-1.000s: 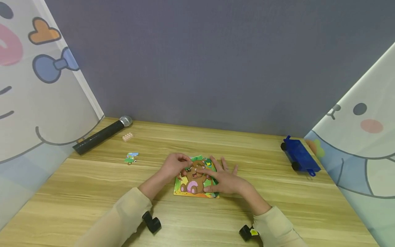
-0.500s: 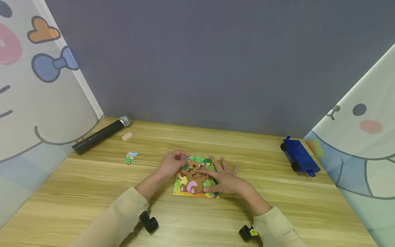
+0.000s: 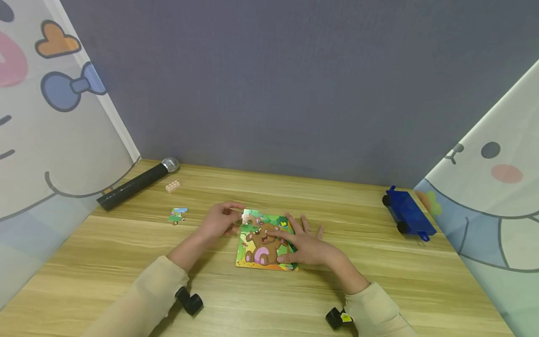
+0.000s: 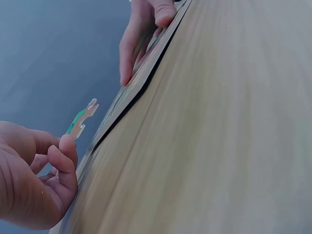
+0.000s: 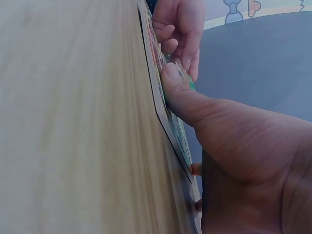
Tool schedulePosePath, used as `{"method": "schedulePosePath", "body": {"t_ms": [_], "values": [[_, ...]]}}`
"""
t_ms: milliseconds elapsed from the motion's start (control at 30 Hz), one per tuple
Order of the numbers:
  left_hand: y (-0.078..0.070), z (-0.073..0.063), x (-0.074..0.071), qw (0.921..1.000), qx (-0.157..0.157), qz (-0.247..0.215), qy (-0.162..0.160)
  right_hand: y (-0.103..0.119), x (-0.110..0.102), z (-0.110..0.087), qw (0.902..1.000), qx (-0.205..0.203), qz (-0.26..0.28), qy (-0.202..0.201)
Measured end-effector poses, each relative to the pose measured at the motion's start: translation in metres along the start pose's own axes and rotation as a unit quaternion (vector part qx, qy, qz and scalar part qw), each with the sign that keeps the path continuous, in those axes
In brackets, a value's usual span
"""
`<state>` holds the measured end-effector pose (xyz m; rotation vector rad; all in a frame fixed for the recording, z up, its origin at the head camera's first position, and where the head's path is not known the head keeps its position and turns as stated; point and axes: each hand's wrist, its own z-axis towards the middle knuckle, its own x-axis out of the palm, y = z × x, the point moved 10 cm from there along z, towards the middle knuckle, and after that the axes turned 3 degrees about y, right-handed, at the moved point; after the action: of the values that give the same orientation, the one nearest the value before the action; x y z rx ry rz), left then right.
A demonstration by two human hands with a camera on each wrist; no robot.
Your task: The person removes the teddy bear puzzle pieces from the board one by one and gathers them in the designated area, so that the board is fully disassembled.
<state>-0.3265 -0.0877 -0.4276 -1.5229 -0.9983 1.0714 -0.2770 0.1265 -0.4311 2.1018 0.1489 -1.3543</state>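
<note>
A jigsaw puzzle (image 3: 262, 256) with a brown bear picture lies flat on the table in the head view. My left hand (image 3: 218, 221) pinches a puzzle piece (image 4: 80, 119) between thumb and fingers. It is at the puzzle's far left corner, and the left wrist view shows the piece raised on its edge, clear of the board. My right hand (image 3: 309, 244) rests spread over the puzzle's right side, its thumb (image 5: 173, 78) and fingers straight and covering part of the picture. Another loose puzzle piece (image 3: 178, 215) lies on the table left of my left hand.
Toward the back left lie a black microphone (image 3: 136, 186) and a pink toy brick (image 3: 173, 186). A blue toy cart (image 3: 408, 213) with black wheels stands at the right. A grey panel (image 3: 269, 93) rises behind the wooden table (image 3: 252, 304).
My left hand has moved left from over the bear's head to beyond the puzzle's far left corner, bringing the pinched piece into view. My right hand has stayed in place.
</note>
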Motion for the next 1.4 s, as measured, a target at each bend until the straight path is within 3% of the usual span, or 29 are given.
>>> {"method": "schedulePosePath", "body": {"t_ms": [233, 500, 867, 1400], "values": [[0.002, -0.007, -0.019, 1.0, -0.002, 0.005, -0.007, 0.0, -0.002, 0.001, 0.9999, 0.0, 0.0, -0.013], [0.007, -0.012, -0.035, 0.9994, -0.012, 0.016, -0.027, -0.006, -0.005, 0.0, 0.9988, 0.041, 0.008, -0.025], [0.002, -0.024, -0.059, 0.9985, -0.006, 0.042, -0.035, -0.021, -0.004, -0.001, 0.9929, 0.104, -0.05, -0.029], [0.013, -0.03, -0.113, 0.9946, -0.019, 0.083, -0.059, -0.018, -0.006, -0.003, 0.9933, 0.107, -0.036, -0.025]]}}
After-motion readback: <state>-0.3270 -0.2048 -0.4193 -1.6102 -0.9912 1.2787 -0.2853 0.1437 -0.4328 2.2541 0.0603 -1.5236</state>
